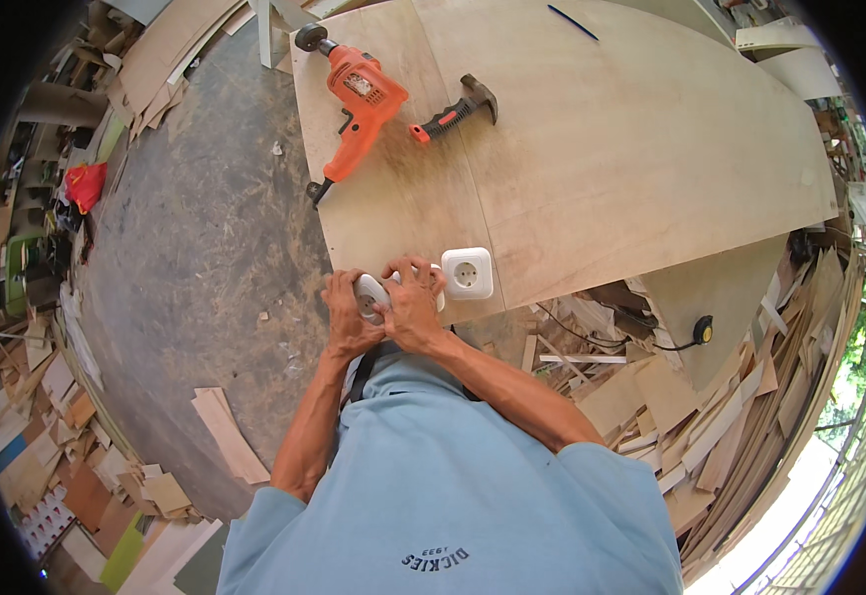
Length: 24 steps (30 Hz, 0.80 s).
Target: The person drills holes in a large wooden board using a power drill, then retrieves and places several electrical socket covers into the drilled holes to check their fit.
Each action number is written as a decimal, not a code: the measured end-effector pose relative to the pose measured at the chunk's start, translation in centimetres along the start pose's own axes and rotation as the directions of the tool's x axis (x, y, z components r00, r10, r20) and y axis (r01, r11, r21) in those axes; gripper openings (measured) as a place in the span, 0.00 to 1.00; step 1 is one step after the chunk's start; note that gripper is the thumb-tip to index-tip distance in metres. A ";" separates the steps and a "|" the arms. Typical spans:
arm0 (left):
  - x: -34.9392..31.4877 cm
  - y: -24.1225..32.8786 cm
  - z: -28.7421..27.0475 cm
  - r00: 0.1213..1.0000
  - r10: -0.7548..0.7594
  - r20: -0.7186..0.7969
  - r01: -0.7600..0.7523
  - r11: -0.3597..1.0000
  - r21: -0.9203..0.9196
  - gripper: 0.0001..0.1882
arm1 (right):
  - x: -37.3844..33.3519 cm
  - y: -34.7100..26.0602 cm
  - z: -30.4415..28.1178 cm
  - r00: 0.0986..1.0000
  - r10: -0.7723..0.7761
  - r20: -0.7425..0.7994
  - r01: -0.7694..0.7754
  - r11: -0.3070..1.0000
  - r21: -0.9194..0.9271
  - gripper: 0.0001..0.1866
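At the near edge of the wooden tabletop [641,149], both of my hands are closed on white electrical parts. My left hand [349,322] wraps the outer side of a white wall socket [368,295], tilted so its round face shows. My right hand [415,309] presses against the same socket with its thumb. Its curled fingers also cover another white piece [440,282], mostly hidden, whose kind I cannot make out. Just right of that hand, a second wall socket [468,274] with a square white frame lies face up on the board.
Farther up the board lie an orange power drill [362,104], a claw hammer [458,107] and a dark pencil [573,22]. A tape measure [703,329] rests on a lower panel at right. Wood offcuts [666,397] are piled along both sides of the concrete floor [205,228].
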State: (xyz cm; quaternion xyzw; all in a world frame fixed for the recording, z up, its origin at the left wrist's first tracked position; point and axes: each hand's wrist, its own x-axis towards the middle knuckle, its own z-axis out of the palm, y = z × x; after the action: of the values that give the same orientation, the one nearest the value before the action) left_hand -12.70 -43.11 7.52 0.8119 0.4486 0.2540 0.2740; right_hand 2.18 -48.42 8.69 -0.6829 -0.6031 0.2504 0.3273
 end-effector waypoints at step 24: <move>0.0 1.8 0.1 0.996 -0.035 -0.082 0.044 0.993 0.109 0.31 | 3.1 2.3 -1.8 0.987 -0.066 0.149 0.070 0.997 -0.021 0.14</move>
State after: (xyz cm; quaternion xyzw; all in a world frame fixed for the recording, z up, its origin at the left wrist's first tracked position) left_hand -11.55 -43.96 8.66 0.8060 0.4886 0.2556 0.2154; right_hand 5.46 -45.78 8.34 -0.6456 -0.6521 0.2812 0.2809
